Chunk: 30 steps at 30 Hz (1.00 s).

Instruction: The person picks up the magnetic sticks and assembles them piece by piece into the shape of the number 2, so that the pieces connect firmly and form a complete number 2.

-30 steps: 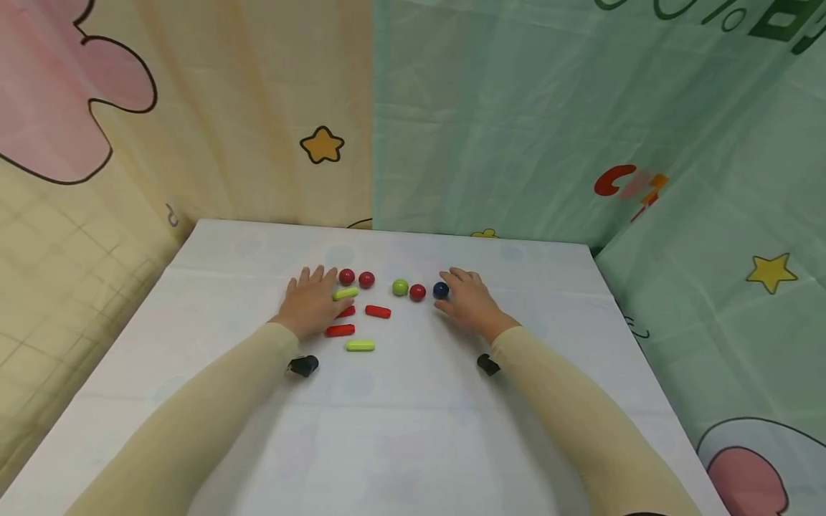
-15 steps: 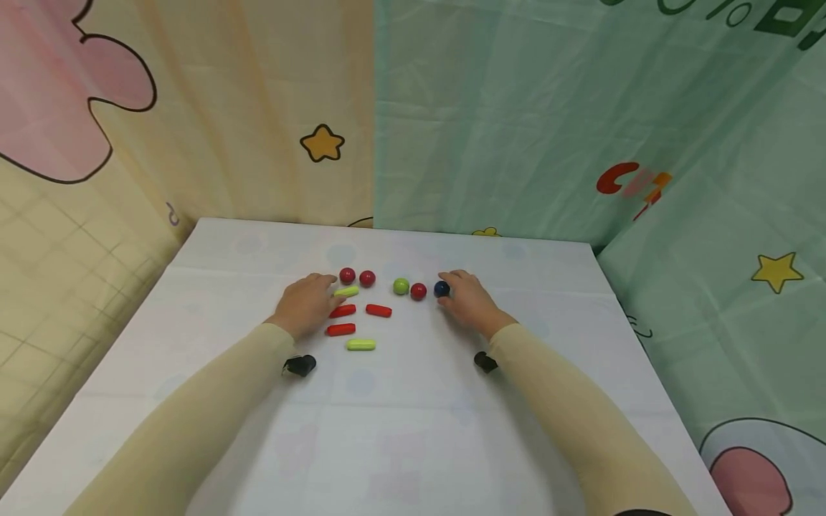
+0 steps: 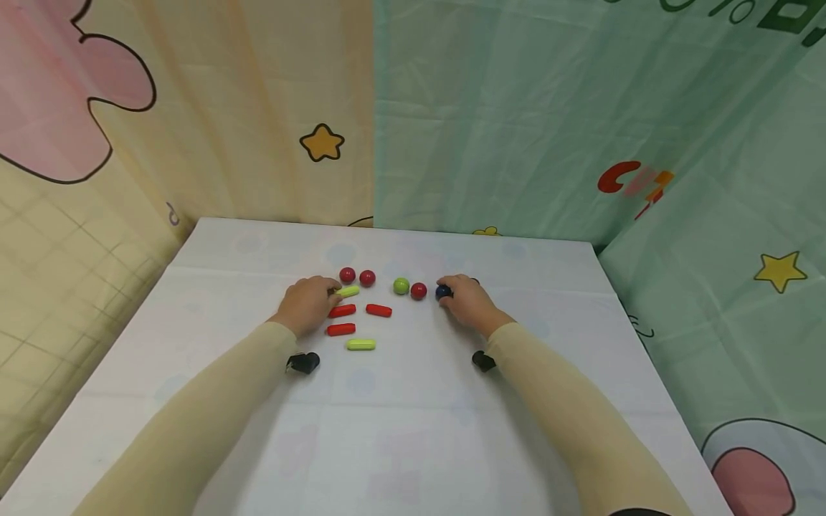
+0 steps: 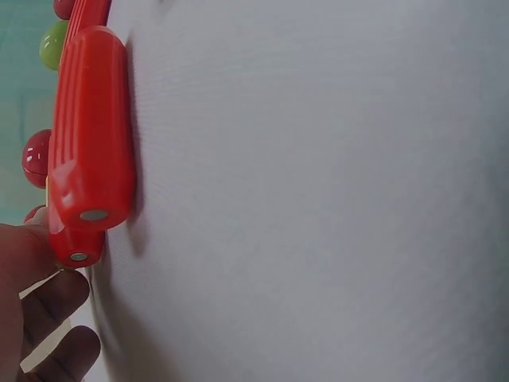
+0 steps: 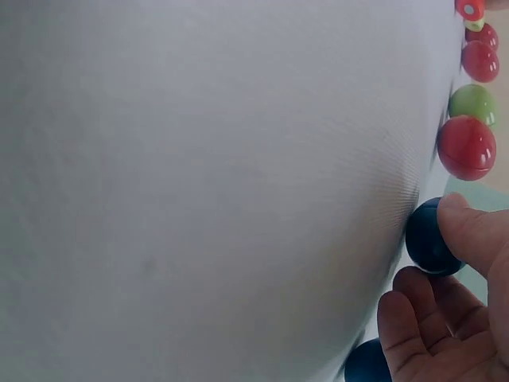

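Note:
In the head view my left hand pinches the near end of a yellow-green magnetic rod between thumb and fingers. My right hand pinches a dark blue ball, which the right wrist view shows between thumb and fingertips. A second dark blue ball sits past the fingers, mostly hidden in the head view. Close to my left thumb lie a red rod and another red rod. Metal discs show in the ends of the red rods in the left wrist view.
Two red balls sit beyond the held rod. A green ball and a red ball stand between my hands. A third red rod and another yellow-green rod lie on the white-covered table. Printed curtains hang behind.
My left fingers, earlier spread beside the rods, have drawn in and closed on the yellow-green rod. My right fingers have closed round the blue ball; a second one now shows behind that hand.

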{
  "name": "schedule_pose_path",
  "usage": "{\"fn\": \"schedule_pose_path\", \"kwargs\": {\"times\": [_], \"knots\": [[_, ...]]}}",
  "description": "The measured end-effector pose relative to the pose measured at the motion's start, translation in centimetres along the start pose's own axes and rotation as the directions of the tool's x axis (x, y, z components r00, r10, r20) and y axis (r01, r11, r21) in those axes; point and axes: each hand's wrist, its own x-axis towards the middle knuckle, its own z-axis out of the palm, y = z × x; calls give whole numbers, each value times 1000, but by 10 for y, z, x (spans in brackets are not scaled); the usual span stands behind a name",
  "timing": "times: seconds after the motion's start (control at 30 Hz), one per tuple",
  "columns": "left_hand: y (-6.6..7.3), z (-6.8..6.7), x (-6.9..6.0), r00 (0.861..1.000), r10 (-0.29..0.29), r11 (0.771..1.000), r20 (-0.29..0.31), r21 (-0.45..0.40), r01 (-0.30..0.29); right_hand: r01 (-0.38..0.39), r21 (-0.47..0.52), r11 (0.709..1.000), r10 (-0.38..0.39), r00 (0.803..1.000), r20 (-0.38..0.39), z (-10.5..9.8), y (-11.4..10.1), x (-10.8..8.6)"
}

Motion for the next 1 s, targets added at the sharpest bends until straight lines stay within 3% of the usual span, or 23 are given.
{"fn": "schedule_pose_path", "kwargs": {"times": [0.3, 0.7, 1.0], "knots": [[3, 0, 3, 1000, -13, 1000, 12, -24, 13, 2, 39, 999, -2, 1000, 4, 1, 6, -3], [2, -4, 0, 999, -20, 997, 32, -78, 23, -60, 95, 994, 57, 998, 39, -1, 9, -12], [14, -6, -6, 998, 49, 993, 39, -106, -45, -63, 141, 988, 56, 997, 51, -1, 12, -16]]}}
